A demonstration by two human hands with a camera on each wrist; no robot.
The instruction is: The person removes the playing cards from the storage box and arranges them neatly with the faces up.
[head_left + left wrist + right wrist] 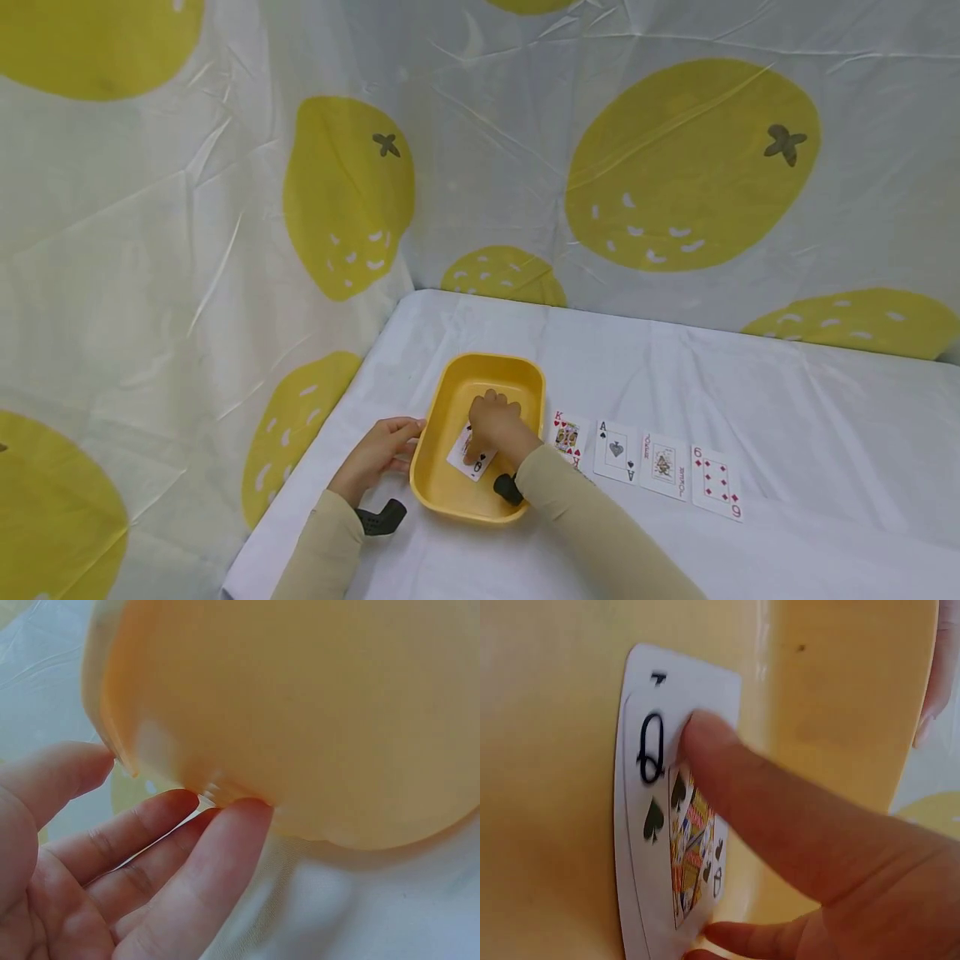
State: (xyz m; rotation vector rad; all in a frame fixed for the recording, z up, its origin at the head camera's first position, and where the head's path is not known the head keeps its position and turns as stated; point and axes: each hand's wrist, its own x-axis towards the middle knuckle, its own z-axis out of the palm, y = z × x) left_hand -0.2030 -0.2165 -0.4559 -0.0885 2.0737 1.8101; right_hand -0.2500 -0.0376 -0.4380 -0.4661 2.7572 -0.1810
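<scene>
Fingers of the right hand (495,421) pinch a queen of spades (676,832) over another card (641,671) in a yellow tray (456,398); the left hand (380,454), fingers relaxed, touches its side. Outside lie king of hearts (567,436), ace of spades (616,451), joker (663,465), six of diamonds (716,483).

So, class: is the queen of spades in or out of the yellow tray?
In: the head view shows the queen of spades within the rim of the yellow tray.

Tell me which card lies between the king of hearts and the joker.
In the head view, the ace of spades lies between the king of hearts and the joker.
</scene>
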